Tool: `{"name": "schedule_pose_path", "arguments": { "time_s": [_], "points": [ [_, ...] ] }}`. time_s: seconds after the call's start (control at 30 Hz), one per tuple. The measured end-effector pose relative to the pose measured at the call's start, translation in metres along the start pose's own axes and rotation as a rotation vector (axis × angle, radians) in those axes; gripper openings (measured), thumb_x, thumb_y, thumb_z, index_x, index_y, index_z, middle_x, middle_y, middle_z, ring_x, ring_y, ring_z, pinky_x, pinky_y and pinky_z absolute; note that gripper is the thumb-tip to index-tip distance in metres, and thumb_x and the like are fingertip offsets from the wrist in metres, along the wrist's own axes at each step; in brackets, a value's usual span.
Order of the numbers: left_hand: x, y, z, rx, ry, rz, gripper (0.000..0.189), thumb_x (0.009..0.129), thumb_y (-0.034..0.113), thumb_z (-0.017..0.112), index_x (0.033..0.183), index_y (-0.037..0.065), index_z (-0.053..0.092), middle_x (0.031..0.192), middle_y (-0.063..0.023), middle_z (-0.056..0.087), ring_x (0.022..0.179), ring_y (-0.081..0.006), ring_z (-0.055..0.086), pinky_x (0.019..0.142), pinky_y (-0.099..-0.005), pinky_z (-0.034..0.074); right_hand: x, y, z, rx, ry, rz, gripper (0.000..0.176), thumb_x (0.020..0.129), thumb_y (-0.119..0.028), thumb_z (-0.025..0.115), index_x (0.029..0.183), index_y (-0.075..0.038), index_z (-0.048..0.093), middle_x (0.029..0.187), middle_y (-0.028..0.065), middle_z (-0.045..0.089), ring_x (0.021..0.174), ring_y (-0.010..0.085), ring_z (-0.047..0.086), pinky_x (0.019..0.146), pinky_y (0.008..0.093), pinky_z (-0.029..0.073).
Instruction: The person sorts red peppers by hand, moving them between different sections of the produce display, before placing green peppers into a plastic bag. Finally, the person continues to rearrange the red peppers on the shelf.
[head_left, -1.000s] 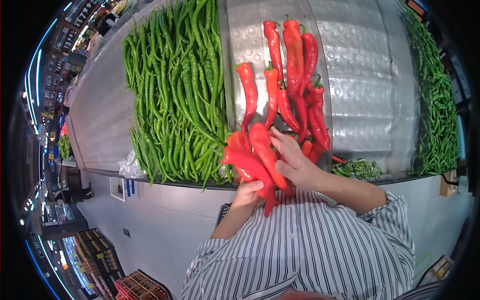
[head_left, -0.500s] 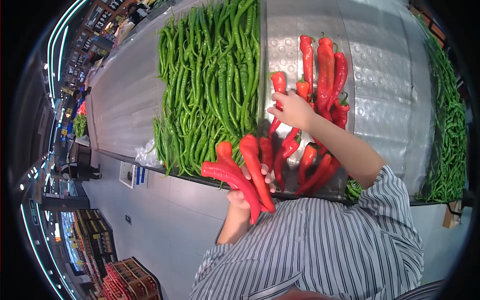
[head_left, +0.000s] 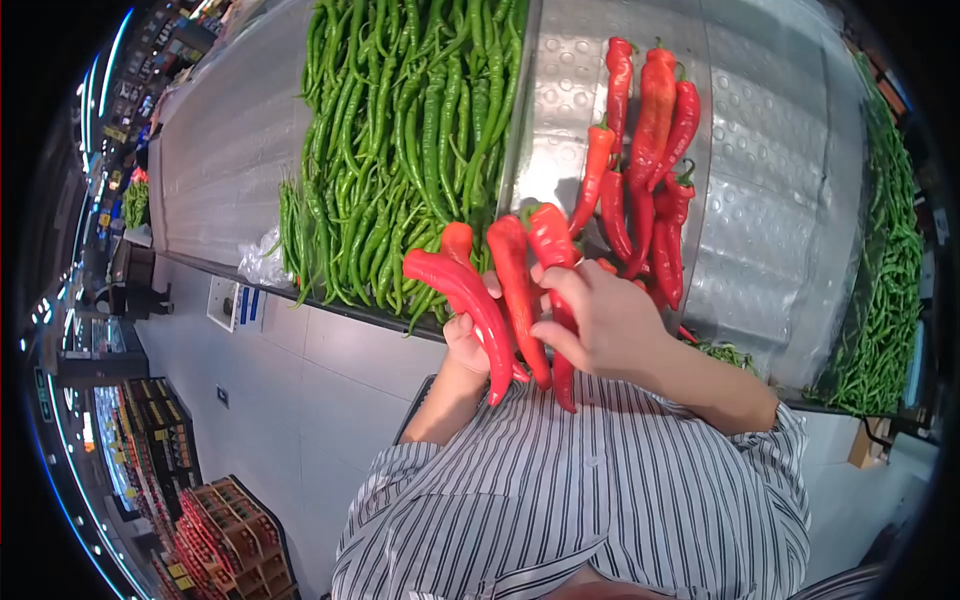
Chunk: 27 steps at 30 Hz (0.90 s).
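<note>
My left hand (head_left: 466, 342) is closed around a bunch of red chili peppers (head_left: 468, 290), held in front of my striped shirt. Their thick ends point up and their tips hang down. Beside the bunch, my right hand (head_left: 608, 318) grips another red chili pepper (head_left: 551, 240), its tip reaching down next to the others. Several long red chili peppers (head_left: 652, 120) lie on the metal shelf beyond my right hand, and my hand and forearm hide some of the lower ones.
A thick row of long green chili peppers (head_left: 400, 150) lies left of the red ones. More thin green peppers (head_left: 885, 290) fill the far right side. A crumpled clear plastic bag (head_left: 262, 258) sits at the shelf's left front edge. Shop racks (head_left: 235, 540) stand on the floor at lower left.
My right hand has come down from the shelf with a red chili pepper and now holds it against the bunch in my left hand. The view has shifted slightly.
</note>
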<state>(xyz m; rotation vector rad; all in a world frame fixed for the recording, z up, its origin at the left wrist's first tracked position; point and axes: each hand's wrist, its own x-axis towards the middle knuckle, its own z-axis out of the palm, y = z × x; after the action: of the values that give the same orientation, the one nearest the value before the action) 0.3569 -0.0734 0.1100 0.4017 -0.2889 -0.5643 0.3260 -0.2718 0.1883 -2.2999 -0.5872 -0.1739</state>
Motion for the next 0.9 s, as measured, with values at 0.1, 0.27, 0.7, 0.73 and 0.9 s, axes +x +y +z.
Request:
{"name": "schedule_pose_path", "arguments": {
  "time_s": [0.1,0.27,0.7,0.73,0.9],
  "points": [
    [0.002,-0.013,0.009,0.04,0.064,0.038,0.043,0.072,0.038,0.074,0.106,0.018,0.056,0.146,-0.0251,0.033,0.135,-0.0444,0.033,0.111,-0.0554,0.03,-0.008,-0.015,-0.001,-0.213,-0.121,-0.037,0.079,0.078,-0.048,0.069,0.141,-0.01,0.04,0.086,0.0148,0.052,0.065,0.0309,0.056,0.061,0.0401,0.047],
    [-0.019,0.001,0.004,-0.298,-0.166,-0.017,0.037,0.08,0.035,0.073,0.106,0.015,0.057,0.152,-0.0243,0.02,0.135,-0.0494,0.03,0.1,-0.067,0.039,0.004,-0.006,-0.022,0.247,-0.063,0.203,0.041,0.085,-0.023,0.063,0.121,-0.007,0.052,0.081,0.0082,0.062,0.073,0.0248,0.064,0.064,0.0367,0.049],
    [-0.074,0.051,-0.005,-0.382,-0.345,0.103,0.029,0.084,0.015,0.072,0.104,0.004,0.055,0.154,-0.0199,0.011,0.136,-0.0502,0.025,0.098,-0.0792,0.029,0.039,0.063,0.122,-0.595,-0.539,-0.329,0.046,0.079,-0.028,0.064,0.121,-0.01,0.059,0.121,0.0095,0.051,0.099,0.0237,0.053,0.085,0.0352,0.041],
    [-0.079,0.052,-0.002,-0.329,-0.315,0.112,0.03,0.084,0.018,0.072,0.105,0.006,0.056,0.156,-0.017,0.011,0.136,-0.0472,0.028,0.097,-0.0751,0.034,0.039,0.068,0.126,-0.594,-0.545,-0.334,0.046,0.079,-0.028,0.064,0.121,-0.01,0.059,0.121,0.0095,0.051,0.099,0.0237,0.053,0.085,0.0352,0.041],
    [-0.074,0.049,-0.012,-0.364,-0.355,0.086,0.03,0.082,0.013,0.074,0.104,0.003,0.057,0.154,-0.021,0.009,0.136,-0.0519,0.024,0.095,-0.0808,0.028,0.046,0.069,0.128,-0.706,-0.574,-0.403,0.03,0.081,-0.018,0.057,0.107,-0.008,0.066,0.115,0.0081,0.055,0.09,0.0237,0.057,0.077,0.035,0.045]
  ]
}}
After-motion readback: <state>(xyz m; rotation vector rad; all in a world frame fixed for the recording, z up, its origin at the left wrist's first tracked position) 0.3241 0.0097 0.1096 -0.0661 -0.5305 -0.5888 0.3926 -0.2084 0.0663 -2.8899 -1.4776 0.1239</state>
